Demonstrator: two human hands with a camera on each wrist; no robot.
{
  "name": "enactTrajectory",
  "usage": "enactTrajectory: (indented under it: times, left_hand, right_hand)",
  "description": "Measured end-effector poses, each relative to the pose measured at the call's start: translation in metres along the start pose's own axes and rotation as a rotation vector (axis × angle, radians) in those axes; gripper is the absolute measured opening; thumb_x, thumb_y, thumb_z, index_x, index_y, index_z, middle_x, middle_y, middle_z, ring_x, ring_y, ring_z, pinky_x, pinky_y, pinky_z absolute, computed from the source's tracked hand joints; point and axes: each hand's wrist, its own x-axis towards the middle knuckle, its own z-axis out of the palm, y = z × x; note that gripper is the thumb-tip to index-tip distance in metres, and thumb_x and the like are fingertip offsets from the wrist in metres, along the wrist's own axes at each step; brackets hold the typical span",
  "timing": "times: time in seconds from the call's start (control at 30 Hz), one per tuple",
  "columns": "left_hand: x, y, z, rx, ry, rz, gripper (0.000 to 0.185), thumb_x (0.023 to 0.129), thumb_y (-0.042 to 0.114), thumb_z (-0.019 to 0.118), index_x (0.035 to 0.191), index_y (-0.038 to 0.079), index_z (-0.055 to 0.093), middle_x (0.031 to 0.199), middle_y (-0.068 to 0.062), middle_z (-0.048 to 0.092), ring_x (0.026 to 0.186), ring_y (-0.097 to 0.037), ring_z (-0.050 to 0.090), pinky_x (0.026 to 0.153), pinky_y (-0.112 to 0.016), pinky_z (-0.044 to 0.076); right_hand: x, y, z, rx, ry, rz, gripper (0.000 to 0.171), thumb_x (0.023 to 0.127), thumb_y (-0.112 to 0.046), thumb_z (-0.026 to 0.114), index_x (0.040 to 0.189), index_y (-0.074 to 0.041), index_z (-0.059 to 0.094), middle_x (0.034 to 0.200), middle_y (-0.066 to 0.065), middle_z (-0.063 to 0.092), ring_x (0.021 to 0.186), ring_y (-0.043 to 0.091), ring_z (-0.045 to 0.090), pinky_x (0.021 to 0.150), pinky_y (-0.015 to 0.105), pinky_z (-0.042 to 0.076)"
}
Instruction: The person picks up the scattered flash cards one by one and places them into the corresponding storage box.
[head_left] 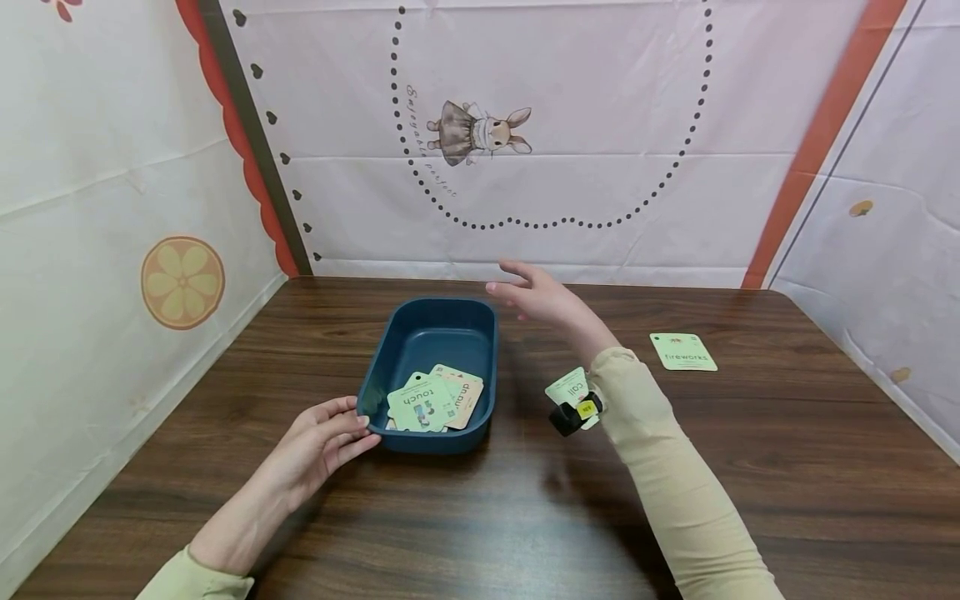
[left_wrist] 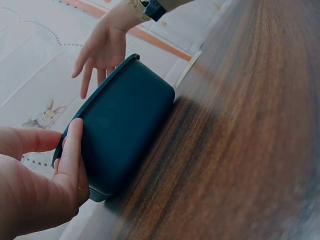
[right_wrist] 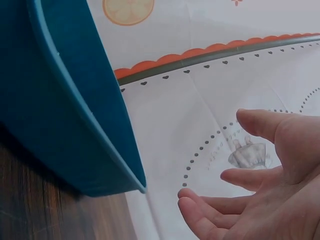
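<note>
A dark blue tray (head_left: 420,329) stands on the brown wooden table (head_left: 480,500) and holds several word cards (head_left: 435,400), the top green one reading "touch". My left hand (head_left: 326,437) rests with straight fingers against the tray's near left corner (left_wrist: 120,130), thumb (left_wrist: 72,150) on the wall. My right hand (head_left: 536,292) hovers open and empty above the tray's far right edge, fingers spread (right_wrist: 230,200). A green card reading "call" (head_left: 572,387) lies beside my right wrist. Another green card, "fireworks" (head_left: 682,352), lies further right.
Printed white sheets (head_left: 570,142) wall the table at the back and on both sides, one with a rabbit drawing (head_left: 480,133). A black and yellow wrist camera (head_left: 573,414) is strapped on my right sleeve. Bare wood spreads in front of the tray.
</note>
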Motion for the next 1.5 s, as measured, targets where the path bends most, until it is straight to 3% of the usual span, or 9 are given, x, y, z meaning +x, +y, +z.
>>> enactTrajectory:
  times: [0.4, 0.63, 0.77, 0.93, 1.23, 1.5]
  left_hand:
    - [0.001, -0.001, 0.000, -0.004, 0.003, 0.001, 0.047, 0.098, 0.008, 0.055, 0.136, -0.004, 0.030, 0.110, -0.005, 0.060, 0.095, -0.009, 0.065, 0.092, -0.024, 0.059]
    - [0.001, -0.002, -0.001, -0.002, 0.003, -0.001, 0.047, 0.098, 0.009, 0.055, 0.136, -0.004, 0.030, 0.110, -0.005, 0.060, 0.095, -0.010, 0.064, 0.093, -0.024, 0.059]
    - [0.001, -0.001, -0.001, 0.001, -0.001, 0.003, 0.045, 0.098, 0.009, 0.055, 0.135, -0.004, 0.031, 0.108, -0.004, 0.060, 0.094, -0.009, 0.064, 0.093, -0.024, 0.059]
    - [0.001, 0.000, 0.000, -0.005, -0.007, 0.006, 0.043, 0.098, 0.008, 0.055, 0.133, -0.003, 0.032, 0.107, -0.004, 0.060, 0.093, -0.009, 0.064, 0.092, -0.024, 0.059]
    - [0.002, -0.001, -0.001, -0.001, 0.002, 0.005, 0.045, 0.098, 0.008, 0.055, 0.135, -0.003, 0.031, 0.108, -0.004, 0.060, 0.094, -0.009, 0.065, 0.093, -0.024, 0.059]
    - [0.002, -0.001, -0.002, 0.005, 0.000, 0.006, 0.048, 0.099, 0.009, 0.055, 0.137, -0.004, 0.029, 0.110, -0.004, 0.060, 0.095, -0.009, 0.064, 0.093, -0.024, 0.058]
  right_hand:
    - [-0.007, 0.017, -0.004, 0.015, 0.012, 0.011, 0.063, 0.099, -0.038, 0.057, 0.153, -0.018, 0.033, 0.153, 0.013, 0.043, 0.140, 0.033, 0.045, 0.114, 0.050, 0.045]
    - [-0.010, 0.030, -0.009, -0.028, 0.004, 0.018, 0.059, 0.099, -0.037, 0.057, 0.151, -0.018, 0.036, 0.150, 0.014, 0.046, 0.134, 0.032, 0.051, 0.113, 0.049, 0.046]
    - [-0.012, 0.038, -0.014, -0.034, -0.002, 0.016, 0.054, 0.100, -0.032, 0.056, 0.148, -0.012, 0.041, 0.147, 0.018, 0.049, 0.133, 0.035, 0.052, 0.113, 0.050, 0.045]
    - [-0.015, 0.051, -0.021, -0.110, 0.000, 0.036, 0.049, 0.099, -0.030, 0.057, 0.140, -0.003, 0.048, 0.140, 0.023, 0.054, 0.130, 0.038, 0.054, 0.111, 0.047, 0.048]
    - [-0.028, 0.083, -0.031, -0.333, -0.038, 0.044, 0.049, 0.097, -0.035, 0.059, 0.133, -0.001, 0.054, 0.134, 0.023, 0.058, 0.118, 0.033, 0.060, 0.092, 0.041, 0.056]
    - [-0.039, 0.096, -0.037, -0.380, -0.018, 0.060, 0.048, 0.096, -0.034, 0.061, 0.130, 0.000, 0.056, 0.132, 0.023, 0.060, 0.111, 0.032, 0.063, 0.092, 0.041, 0.055]
